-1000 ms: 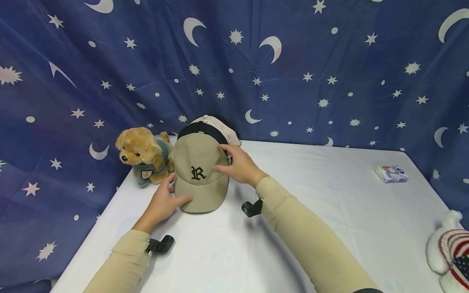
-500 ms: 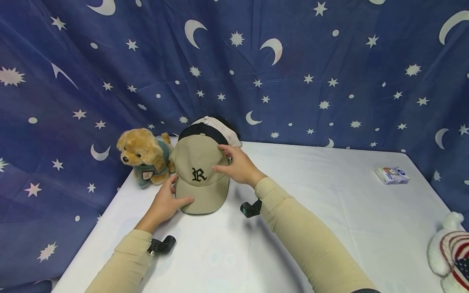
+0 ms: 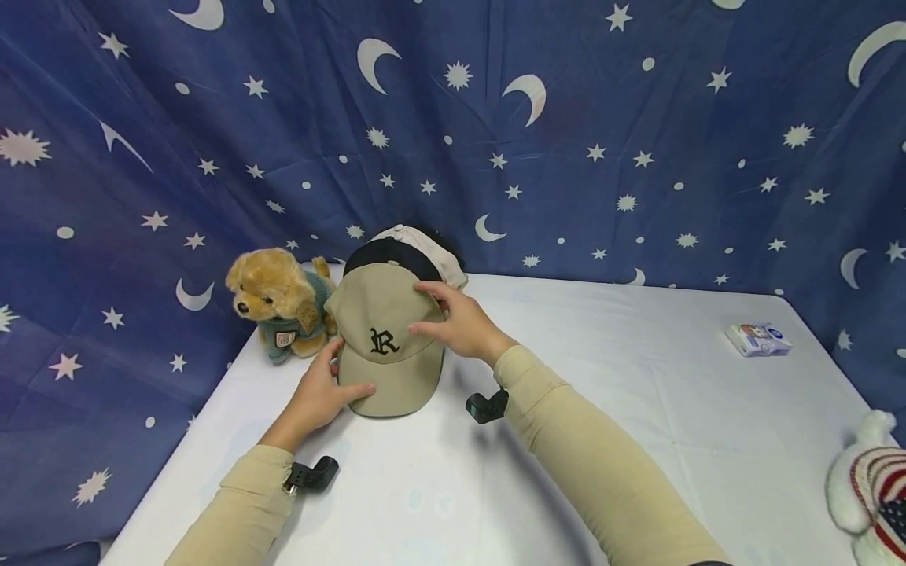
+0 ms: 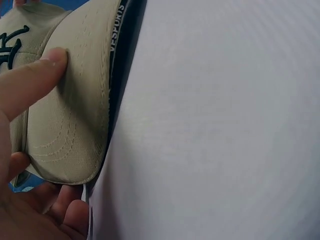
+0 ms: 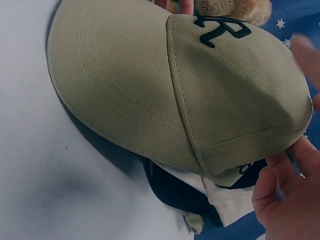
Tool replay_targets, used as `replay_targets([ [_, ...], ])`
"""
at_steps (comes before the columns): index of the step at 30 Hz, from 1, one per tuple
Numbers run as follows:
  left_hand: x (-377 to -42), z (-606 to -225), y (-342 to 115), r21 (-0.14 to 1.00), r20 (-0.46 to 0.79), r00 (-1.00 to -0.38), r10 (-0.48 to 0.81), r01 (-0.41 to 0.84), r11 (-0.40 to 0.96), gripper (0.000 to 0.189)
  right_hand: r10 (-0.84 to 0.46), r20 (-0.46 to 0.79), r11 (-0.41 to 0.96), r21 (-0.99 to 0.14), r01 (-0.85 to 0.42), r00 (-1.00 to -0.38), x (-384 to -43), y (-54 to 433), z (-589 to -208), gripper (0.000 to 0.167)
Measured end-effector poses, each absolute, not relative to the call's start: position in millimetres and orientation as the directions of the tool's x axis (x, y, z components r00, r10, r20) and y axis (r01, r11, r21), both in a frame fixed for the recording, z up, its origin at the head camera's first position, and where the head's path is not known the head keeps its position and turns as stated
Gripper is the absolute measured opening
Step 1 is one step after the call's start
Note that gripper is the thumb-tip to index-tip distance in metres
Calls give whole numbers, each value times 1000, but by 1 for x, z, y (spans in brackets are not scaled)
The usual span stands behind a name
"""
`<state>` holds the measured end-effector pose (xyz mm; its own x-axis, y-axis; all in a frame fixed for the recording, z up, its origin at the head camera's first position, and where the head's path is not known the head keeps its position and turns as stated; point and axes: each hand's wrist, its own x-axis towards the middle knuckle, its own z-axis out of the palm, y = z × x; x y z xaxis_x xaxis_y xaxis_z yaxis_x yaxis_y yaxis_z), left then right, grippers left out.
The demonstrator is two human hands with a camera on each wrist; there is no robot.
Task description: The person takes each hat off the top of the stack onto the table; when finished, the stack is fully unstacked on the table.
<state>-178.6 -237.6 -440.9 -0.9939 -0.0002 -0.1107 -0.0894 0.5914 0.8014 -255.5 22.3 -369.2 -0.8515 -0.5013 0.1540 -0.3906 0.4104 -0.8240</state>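
A beige baseball cap (image 3: 382, 306) with a black letter on its front lies foremost on a stack of caps at the back left of the table. My left hand (image 3: 316, 393) grips its brim, thumb on top and fingers at the left edge. At the right side of the crown, my right hand (image 3: 463, 322) holds the cap between thumb and fingers. In the right wrist view, fingertips (image 5: 280, 167) reach under the crown's edge. Behind it show a dark cap (image 3: 392, 251) and a white cap (image 3: 439, 255), both partly hidden.
Close to the left of the caps sits a golden plush dog (image 3: 272, 295) in a green vest. A small tissue pack (image 3: 757, 339) lies far right on the white table (image 3: 602, 377). A white plush toy (image 3: 845, 483) is cut off at the right edge. Blue star-patterned cloth (image 3: 566, 157) hangs behind.
The beige cap has shifted slightly toward me, showing a little more of the dark cap behind. Both hands have kept nearly the same places on it.
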Motion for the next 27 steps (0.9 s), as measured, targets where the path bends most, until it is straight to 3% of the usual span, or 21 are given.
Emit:
replay_targets([
  [10,-177,-442,-240,804,-123,-992,21,-88,589,108,-555,221,346,-815,-464,-802,-252,17,-368,59],
  [27,-165,-423,-243,806,-87,-992,88,-18,592,105,-513,260,305,-836,-457,-818,-242,20,-356,53],
])
